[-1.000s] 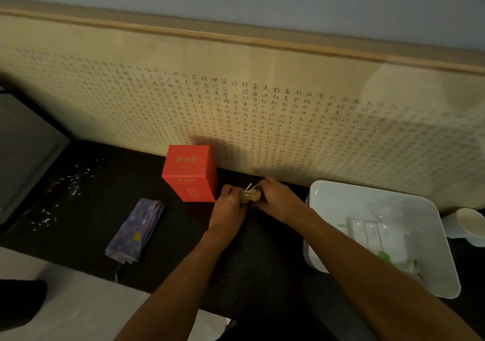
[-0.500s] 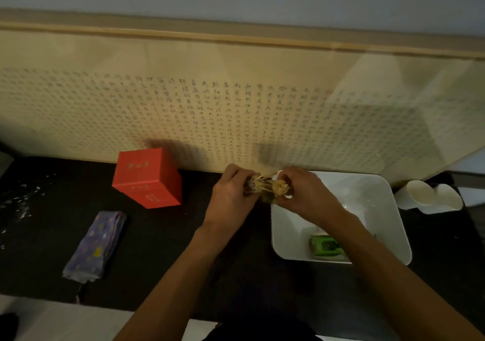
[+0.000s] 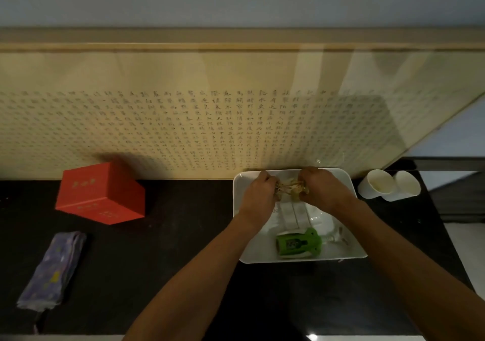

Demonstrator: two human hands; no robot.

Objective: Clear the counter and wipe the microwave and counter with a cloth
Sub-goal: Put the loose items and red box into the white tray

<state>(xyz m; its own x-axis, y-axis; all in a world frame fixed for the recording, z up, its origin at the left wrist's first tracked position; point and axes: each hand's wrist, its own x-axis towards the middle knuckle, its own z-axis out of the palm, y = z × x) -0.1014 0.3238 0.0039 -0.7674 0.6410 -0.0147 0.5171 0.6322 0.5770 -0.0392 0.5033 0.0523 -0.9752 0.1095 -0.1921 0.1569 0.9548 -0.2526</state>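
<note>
Over the far end of the white tray (image 3: 351,256), my left hand (image 3: 258,192) and my right hand (image 3: 321,187) together grip a small bundle of thin tan sticks (image 3: 290,186). Each hand curls round one end of the bundle. Inside the tray lie a green gadget (image 3: 298,242) and white packets (image 3: 292,214). A folded purple cloth (image 3: 53,267) lies on the black counter (image 3: 168,262) at the front left. The microwave is out of view.
A red box (image 3: 101,196) stands on the counter left of the tray, against the wall panel covered in script (image 3: 183,120). Two white paper cups (image 3: 388,186) lie on their sides at the right. The counter's front edge runs along the bottom.
Both hands have carried the stick bundle rightward from beside the red box to over the white tray. The view has swung right, so the microwave at the left has dropped out.
</note>
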